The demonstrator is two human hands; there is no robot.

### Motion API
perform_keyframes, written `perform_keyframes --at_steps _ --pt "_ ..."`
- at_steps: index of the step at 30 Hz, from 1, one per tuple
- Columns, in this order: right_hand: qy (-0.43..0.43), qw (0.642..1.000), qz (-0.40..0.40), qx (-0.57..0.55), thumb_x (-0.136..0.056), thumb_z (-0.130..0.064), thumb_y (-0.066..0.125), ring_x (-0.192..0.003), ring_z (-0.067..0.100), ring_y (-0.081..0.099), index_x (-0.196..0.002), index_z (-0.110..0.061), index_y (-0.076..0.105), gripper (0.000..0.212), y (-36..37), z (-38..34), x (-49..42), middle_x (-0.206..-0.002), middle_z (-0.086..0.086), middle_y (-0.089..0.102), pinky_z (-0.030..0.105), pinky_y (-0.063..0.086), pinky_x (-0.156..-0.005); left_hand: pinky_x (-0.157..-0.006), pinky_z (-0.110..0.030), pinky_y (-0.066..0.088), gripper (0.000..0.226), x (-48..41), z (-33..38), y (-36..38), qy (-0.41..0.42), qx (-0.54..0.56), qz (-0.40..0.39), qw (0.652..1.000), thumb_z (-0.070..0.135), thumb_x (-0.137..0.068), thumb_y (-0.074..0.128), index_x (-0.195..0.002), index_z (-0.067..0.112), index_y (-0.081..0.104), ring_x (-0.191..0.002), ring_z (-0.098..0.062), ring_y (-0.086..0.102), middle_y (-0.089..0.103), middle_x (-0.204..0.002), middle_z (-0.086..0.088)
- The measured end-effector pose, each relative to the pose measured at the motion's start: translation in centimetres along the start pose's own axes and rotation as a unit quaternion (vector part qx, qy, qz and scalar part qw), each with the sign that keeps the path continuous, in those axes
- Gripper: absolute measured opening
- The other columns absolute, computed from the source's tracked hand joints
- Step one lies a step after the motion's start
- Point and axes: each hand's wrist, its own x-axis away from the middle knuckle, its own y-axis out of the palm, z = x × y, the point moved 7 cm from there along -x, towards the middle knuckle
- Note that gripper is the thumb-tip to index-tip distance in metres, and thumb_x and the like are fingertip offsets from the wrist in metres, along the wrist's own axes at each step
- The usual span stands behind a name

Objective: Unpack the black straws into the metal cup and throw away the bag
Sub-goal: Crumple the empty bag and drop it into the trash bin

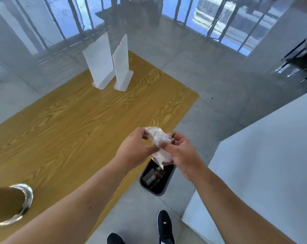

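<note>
Both hands (159,150) around crumpled bag (159,138), above wooden table (61,120) edge, grey floor (211,76)

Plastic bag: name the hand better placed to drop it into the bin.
Right hand, probably: it grips the crumpled bag's lower end directly above the black bin; the left hand sits nearer the table.

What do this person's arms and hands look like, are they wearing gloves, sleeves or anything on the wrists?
Both arms are bare all the way into the bottom of the picture: no sleeve shows. The left hand and right hand have no gloves, and I see no watch, bracelet or ring. The only clothing visible is a pair of dark shoes with white markings.
</note>
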Motion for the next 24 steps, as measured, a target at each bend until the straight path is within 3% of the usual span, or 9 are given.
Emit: perform_keyframes --at_steps 3,6,9,12,14,16,20,22,24 --pt "-0.034 0.995 0.064 0.068 -0.085 -0.024 0.083 -0.073 0.025 0.078 -0.089 -0.030 0.071 0.014 -3.5 1.8 -1.9 -0.086 0.006 0.076 0.049 0.067 -0.058 -0.099 -0.041 0.051 0.079 -2.5 -2.5 2.2 -0.001 -0.118 -0.022 0.993 0.084 -0.076 0.065 -0.136 0.036 0.047 -0.127 -0.019 0.056 0.053 -0.148 0.002" --pt "-0.010 0.986 0.135 0.098 -0.093 -0.013 0.078 -0.079 0.029 0.077 -0.098 -0.025 0.068 0.016 -7.1 5.1 -3.6 -0.094 0.009 0.072 0.051 0.068 -0.061 -0.123 -0.053 0.028 0.098 -4.9 -5.8 4.4 -0.011 -0.224 -0.051 0.973 0.088 -0.080 0.053 -0.159 0.035 0.028 -0.157 -0.030 0.022 0.023 -0.173 -0.001" --pt "0.030 0.980 0.173 0.089 -0.094 -0.011 0.074 -0.092 0.040 0.076 -0.101 -0.017 0.066 0.012 -9.6 8.7 -5.0 -0.107 0.022 0.073 0.047 0.068 -0.059 -0.128 -0.063 -0.003 0.110 -6.5 -9.1 7.1 -0.024 -0.319 -0.084 0.944 0.095 -0.079 0.037 -0.166 0.037 0.004 -0.161 -0.028 -0.016 -0.015 -0.177 0.001" --pt "0.057 0.976 0.188 0.092 -0.095 -0.010 0.073 -0.094 0.042 0.076 -0.103 -0.011 0.065 0.012 -11.1 11.8 -6.3 -0.110 0.025 0.073 0.045 0.068 -0.059 -0.116 -0.073 -0.024 0.113 -7.7 -10.2 9.5 -0.011 -0.366 -0.064 0.928 0.104 -0.073 0.015 -0.161 0.043 -0.023 -0.150 -0.028 -0.044 -0.043 -0.167 0.002" --pt "0.074 0.975 0.189 0.094 -0.096 -0.010 0.073 -0.087 0.035 0.076 -0.107 -0.009 0.064 0.015 -11.7 14.0 -7.4 -0.112 0.025 0.071 0.045 0.068 -0.060 -0.116 -0.074 -0.022 0.111 -8.7 -9.8 10.3 0.017 -0.399 -0.024 0.916 0.103 -0.074 0.005 -0.160 0.042 -0.026 -0.150 -0.031 -0.043 -0.042 -0.167 -0.001" --pt "0.089 0.974 0.189 0.092 -0.096 -0.010 0.073 -0.083 0.029 0.075 -0.108 -0.010 0.064 0.015 -12.0 16.2 -8.5 -0.111 0.023 0.071 0.044 0.068 -0.060 -0.121 -0.071 -0.014 0.106 -9.8 -9.0 10.6 0.051 -0.412 0.013 0.910 0.100 -0.079 0.004 -0.164 0.040 -0.015 -0.156 -0.032 -0.033 -0.029 -0.173 -0.003" --pt "0.104 0.973 0.189 0.077 -0.096 -0.005 0.070 -0.056 0.001 0.068 -0.089 -0.023 0.059 0.023 -12.2 21.0 -11.1 -0.087 0.004 0.068 0.041 0.065 -0.054 -0.126 -0.066 -0.007 0.099 -11.9 -7.6 10.8 0.098 -0.409 0.033 0.907 0.095 -0.083 0.007 -0.166 0.042 -0.001 -0.161 -0.030 -0.020 -0.013 -0.177 -0.001" --pt "0.121 0.972 0.180 0.095 -0.093 -0.001 0.066 -0.052 0.002 0.067 -0.088 -0.024 0.058 0.025 -12.1 23.6 -12.5 -0.084 0.000 0.068 0.046 0.065 -0.055 -0.127 -0.065 -0.005 0.096 -12.3 -7.3 11.0 0.111 -0.410 0.036 0.904 0.093 -0.084 0.011 -0.166 0.043 0.002 -0.161 -0.030 -0.016 -0.009 -0.178 -0.001" --pt "0.141 0.966 0.167 0.135 -0.090 0.000 0.060 -0.059 0.014 0.066 -0.091 -0.026 0.057 0.026 -11.9 26.1 -14.2 -0.090 0.004 0.069 0.052 0.064 -0.060 -0.127 -0.065 -0.004 0.095 -12.4 -7.4 11.1 0.114 -0.406 0.045 0.905 0.092 -0.085 0.016 -0.166 0.043 0.006 -0.162 -0.030 -0.013 -0.006 -0.178 -0.001"
